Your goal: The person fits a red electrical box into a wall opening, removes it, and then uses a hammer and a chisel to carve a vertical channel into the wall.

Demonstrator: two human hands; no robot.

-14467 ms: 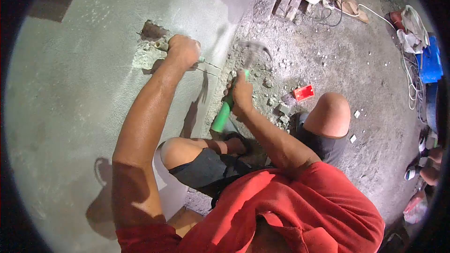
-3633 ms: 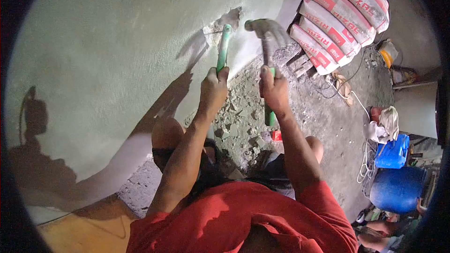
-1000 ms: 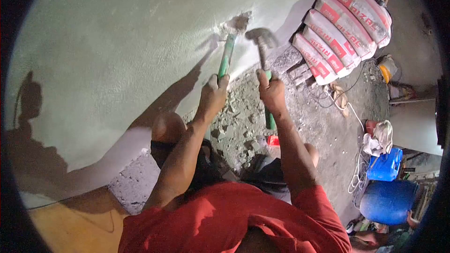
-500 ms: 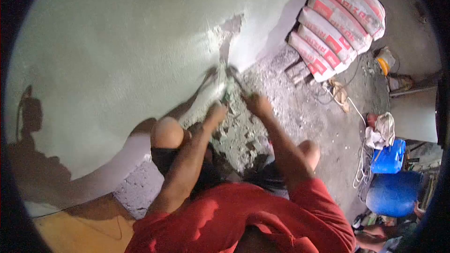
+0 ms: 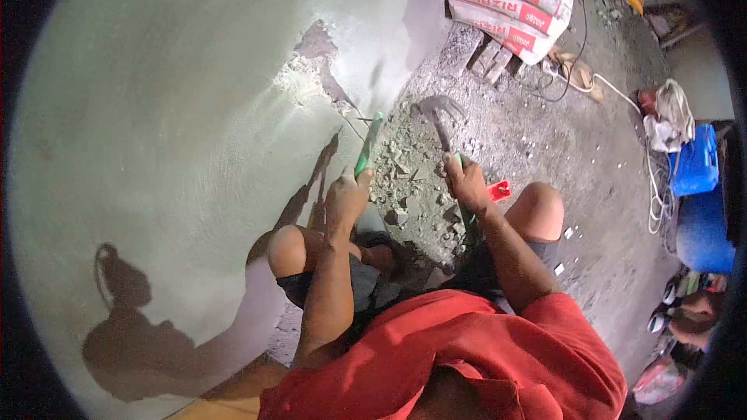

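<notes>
My left hand (image 5: 347, 198) is closed around a green-handled tool (image 5: 369, 144), a chisel or screwdriver, whose thin tip is near the wall. In my right hand (image 5: 468, 185) is a claw hammer (image 5: 443, 113) with a green grip, its head raised over the floor to the right of the green tool. The grey wall (image 5: 194, 109) has a broken patch (image 5: 307, 70) with rough, chipped edges above my left hand. Rubble (image 5: 401, 179) lies on the floor between my knees, and a small red object (image 5: 499, 190) is beside my right hand.
Stacked cement bags (image 5: 506, 8) stand on wood pieces (image 5: 492, 61) at the upper right. Cables (image 5: 595, 78) run over the floor (image 5: 591, 187). Farther right are a blue container (image 5: 695, 159), a blue drum (image 5: 704, 233) and a pale bag (image 5: 672, 113). Part of another person shows at the lower right.
The view has shifted, with the bags and wall patch now farther left. The hammer has moved away from the green-handled tool, and both tools show more clearly. The red object has come into view.
</notes>
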